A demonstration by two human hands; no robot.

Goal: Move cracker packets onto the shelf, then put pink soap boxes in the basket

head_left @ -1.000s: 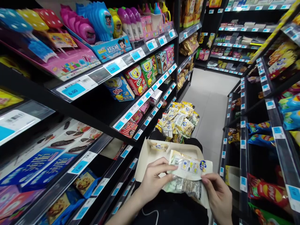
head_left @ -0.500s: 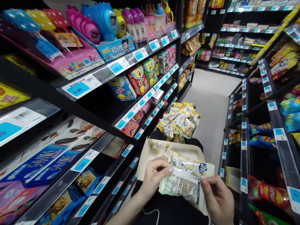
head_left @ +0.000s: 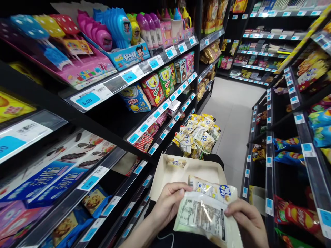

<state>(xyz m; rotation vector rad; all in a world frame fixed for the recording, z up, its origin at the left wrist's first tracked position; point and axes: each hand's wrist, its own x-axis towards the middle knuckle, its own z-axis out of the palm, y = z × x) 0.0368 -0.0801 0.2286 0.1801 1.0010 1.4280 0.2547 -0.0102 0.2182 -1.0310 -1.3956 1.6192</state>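
Note:
A pale green and white snack packet (head_left: 204, 215), its printed back facing up, is held between my two hands over my lap. My left hand (head_left: 169, 198) pinches its upper left corner between thumb and fingers. My right hand (head_left: 247, 218) grips its right edge. Just behind it shows another packet (head_left: 214, 189) with a blue round logo, partly covered by the first; whether my fingers hold it too I cannot tell. Beyond both hands, an open cream cardboard box (head_left: 196, 168) rests on my knees, its near part hidden by the packets.
A heap of yellow and white snack packets (head_left: 198, 134) lies on the aisle floor (head_left: 232, 103) past my knees. Stocked shelves (head_left: 157, 113) run close along the left. Another rack (head_left: 284, 165) with snack bags stands on the right. A white cord (head_left: 165, 237) hangs near my lap.
The printed packet has come lower and flatter, showing more of its back. My right hand has shifted right and down; my left hand has moved slightly down.

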